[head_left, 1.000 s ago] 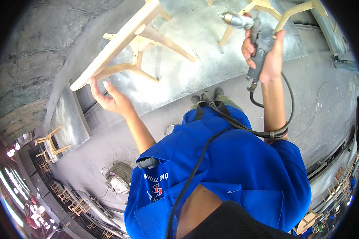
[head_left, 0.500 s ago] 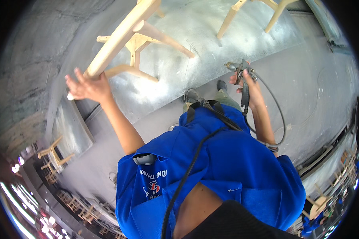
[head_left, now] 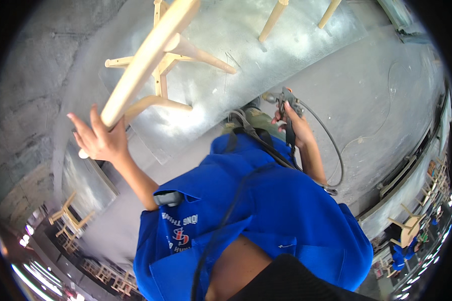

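Left hand: your left hand (head_left: pixel 101 142) is clasped around the pale wooden chair's rail (head_left: pixel 144 59).
Right hand: your right hand (head_left: pixel 295 129) is clamped on the spray gun (head_left: pixel 285 107), its hose (head_left: pixel 335 150) looping beside your wrist.

A grey concrete floor (head_left: pixel 386 100) is seen below, and a dusty metal sheet (head_left: pixel 226 85) is laid flat on it. On this sheet a pale wooden chair frame (head_left: pixel 160 75) is stood — two more wooden legs (head_left: pixel 273 20) are planted at its far edge.
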Motion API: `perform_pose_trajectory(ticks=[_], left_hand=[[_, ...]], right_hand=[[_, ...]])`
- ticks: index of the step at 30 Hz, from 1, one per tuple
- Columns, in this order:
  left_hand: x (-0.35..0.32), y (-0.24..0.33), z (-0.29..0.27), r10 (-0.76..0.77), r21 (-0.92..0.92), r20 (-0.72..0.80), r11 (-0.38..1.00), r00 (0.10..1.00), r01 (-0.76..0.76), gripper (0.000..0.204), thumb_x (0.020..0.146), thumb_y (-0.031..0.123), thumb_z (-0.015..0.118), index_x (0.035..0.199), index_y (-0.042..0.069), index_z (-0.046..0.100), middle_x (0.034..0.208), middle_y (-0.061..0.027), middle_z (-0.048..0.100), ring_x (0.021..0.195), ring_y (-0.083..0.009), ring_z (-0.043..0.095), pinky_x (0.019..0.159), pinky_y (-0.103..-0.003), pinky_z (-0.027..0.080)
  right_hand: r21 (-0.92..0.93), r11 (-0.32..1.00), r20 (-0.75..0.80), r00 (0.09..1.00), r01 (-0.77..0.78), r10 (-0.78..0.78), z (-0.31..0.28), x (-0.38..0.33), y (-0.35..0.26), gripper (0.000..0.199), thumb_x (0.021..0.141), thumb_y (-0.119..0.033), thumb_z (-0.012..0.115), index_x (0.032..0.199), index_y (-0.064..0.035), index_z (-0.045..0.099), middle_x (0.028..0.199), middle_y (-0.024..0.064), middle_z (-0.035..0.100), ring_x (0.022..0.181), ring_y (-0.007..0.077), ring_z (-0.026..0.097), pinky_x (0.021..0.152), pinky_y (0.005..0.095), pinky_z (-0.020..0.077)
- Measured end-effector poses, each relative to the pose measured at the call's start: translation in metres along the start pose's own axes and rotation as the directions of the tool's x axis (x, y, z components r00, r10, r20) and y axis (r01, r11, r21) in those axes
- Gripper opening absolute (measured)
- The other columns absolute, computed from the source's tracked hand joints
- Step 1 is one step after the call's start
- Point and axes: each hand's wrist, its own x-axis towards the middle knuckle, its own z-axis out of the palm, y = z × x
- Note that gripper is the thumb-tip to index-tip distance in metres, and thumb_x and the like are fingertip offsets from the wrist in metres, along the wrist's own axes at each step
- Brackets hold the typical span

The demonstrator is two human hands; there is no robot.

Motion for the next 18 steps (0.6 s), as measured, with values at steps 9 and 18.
perform_pose_trajectory(ticks=[9,18], left_hand=[[0.07,-0.04,-0.08,-0.235,0.063,0.366,0.972,0.9,0.228,0.08,0.06,0.03,0.086,0.136,0.017,0.064,0.14,-0.0087,0.064,0.12,-0.0309,0.066,0.098,-0.042,0.053],[0.108,-0.105,0.004,-0.193,0.047,0.219,0.981,0.956,0.188,0.083,0.065,0.042,0.093,0.133,0.006,0.061,0.133,-0.0145,0.061,0.127,-0.0333,0.055,0.109,-0.048,0.042]], right_hand=[[0.067,0.976,0.087,0.973,0.21,-0.215,0.039,0.109,-0.073,0.066,0.102,-0.068,0.036,0.106,-0.0053,0.058,0.072,0.0004,0.054,0.063,0.0109,0.054,0.049,0.0236,0.0354],[0.164,0.962,0.139,0.96,0.22,-0.243,0.12,0.249,-0.082,0.065,0.095,-0.068,0.053,0.094,-0.0026,0.058,0.064,0.0018,0.053,0.052,0.0106,0.052,0.042,0.0242,0.0361]])
